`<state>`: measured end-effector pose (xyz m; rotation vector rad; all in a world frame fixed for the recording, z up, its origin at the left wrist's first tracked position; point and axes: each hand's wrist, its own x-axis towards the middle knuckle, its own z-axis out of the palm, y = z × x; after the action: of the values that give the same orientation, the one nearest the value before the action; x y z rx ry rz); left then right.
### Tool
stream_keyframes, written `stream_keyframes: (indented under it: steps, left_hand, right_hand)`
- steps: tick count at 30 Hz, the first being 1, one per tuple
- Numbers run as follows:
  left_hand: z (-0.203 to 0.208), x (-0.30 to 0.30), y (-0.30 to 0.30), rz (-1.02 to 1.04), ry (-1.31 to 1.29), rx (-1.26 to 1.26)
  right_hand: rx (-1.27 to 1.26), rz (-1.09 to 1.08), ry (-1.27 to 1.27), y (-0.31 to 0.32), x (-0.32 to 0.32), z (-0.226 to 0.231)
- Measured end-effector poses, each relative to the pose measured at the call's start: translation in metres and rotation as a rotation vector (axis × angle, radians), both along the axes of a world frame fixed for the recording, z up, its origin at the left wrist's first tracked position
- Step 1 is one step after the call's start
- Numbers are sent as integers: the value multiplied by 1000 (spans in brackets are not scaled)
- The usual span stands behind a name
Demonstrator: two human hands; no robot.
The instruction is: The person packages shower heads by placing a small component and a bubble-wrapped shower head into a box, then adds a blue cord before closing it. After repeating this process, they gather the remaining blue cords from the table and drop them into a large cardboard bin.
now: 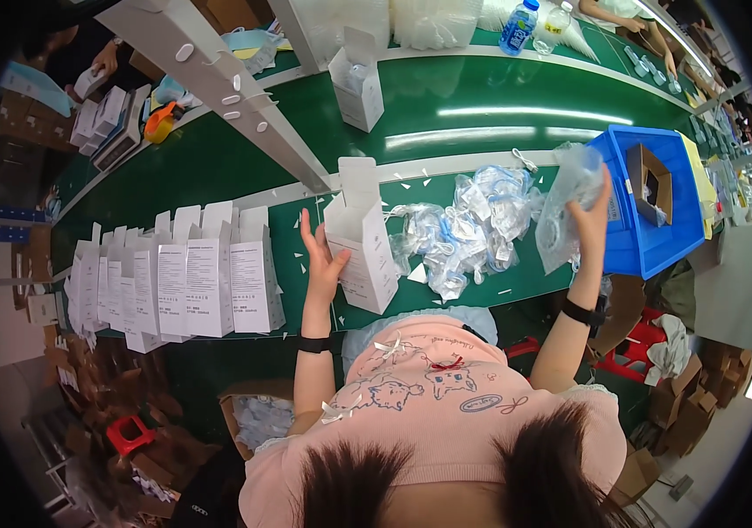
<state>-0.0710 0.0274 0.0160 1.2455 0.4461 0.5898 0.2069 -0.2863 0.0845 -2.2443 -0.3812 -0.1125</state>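
A tall white carton (361, 255) with its top flap raised stands at the table's near edge. My left hand (323, 260) is against its left side, thumb on the front face and fingers stretched upward. In my right hand (594, 216) is a clear plastic bag (561, 216), held up beside the blue bin; what is inside is hard to make out. Between my hands lies a pile of clear bags (468, 229) holding white cables and small pale parts. The blue bin (609, 238) holds an open brown cardboard box (653, 185).
Several white cartons with raised flaps (209, 273) stand in a row at left. Another open carton (357, 92) stands beyond a metal rail. White paper scraps dot the green table (292, 304). Two bottles (518, 26) stand at the back. Other people's hands (105, 60) work farther off.
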Motion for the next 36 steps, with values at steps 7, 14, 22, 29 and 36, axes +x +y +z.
stream_keyframes:
  steps: [7,14,22,29,36]
  left_hand:
    - [46,9,-2,-160,261,674]
    - [58,14,-21,-1,402,653]
    - [39,9,-25,162,253,622]
    - [43,26,-15,214,78,708]
    - [12,21,-3,221,28,806]
  right_hand:
    - [1148,351,413,93,-42,45]
    - [1256,377,700,215,-110,39]
    - [986,374,429,227,-101,25]
    - [302,1090,-252,215,-100,35]
    - [287,740,-111,185,-73,-4]
